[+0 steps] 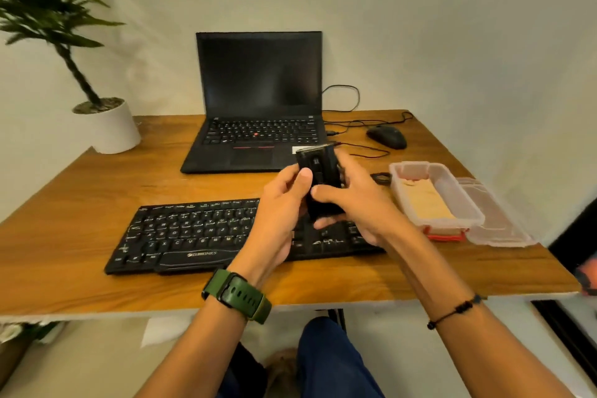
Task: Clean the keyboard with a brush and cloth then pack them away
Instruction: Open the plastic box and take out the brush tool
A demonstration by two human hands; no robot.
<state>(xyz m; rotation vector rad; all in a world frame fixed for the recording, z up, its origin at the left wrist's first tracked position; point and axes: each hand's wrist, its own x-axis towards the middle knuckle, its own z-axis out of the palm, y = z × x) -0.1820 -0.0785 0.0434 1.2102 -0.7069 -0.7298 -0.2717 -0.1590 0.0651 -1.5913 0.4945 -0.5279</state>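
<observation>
Both hands, left hand [284,194] & right hand [352,203], are gripping a black brush tool [319,181] just above the keyboard [193,232] on the bench [97,184]; looks like prep before brushing. Next move prob needs bristles lowered onto keys; cloth [426,200] is lying in the plastic box [465,203] at right.

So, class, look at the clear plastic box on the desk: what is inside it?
Inside the clear plastic box, a tan folded cloth lies along the bottom. Anything beneath the cloth is covered and cannot be seen.
</observation>
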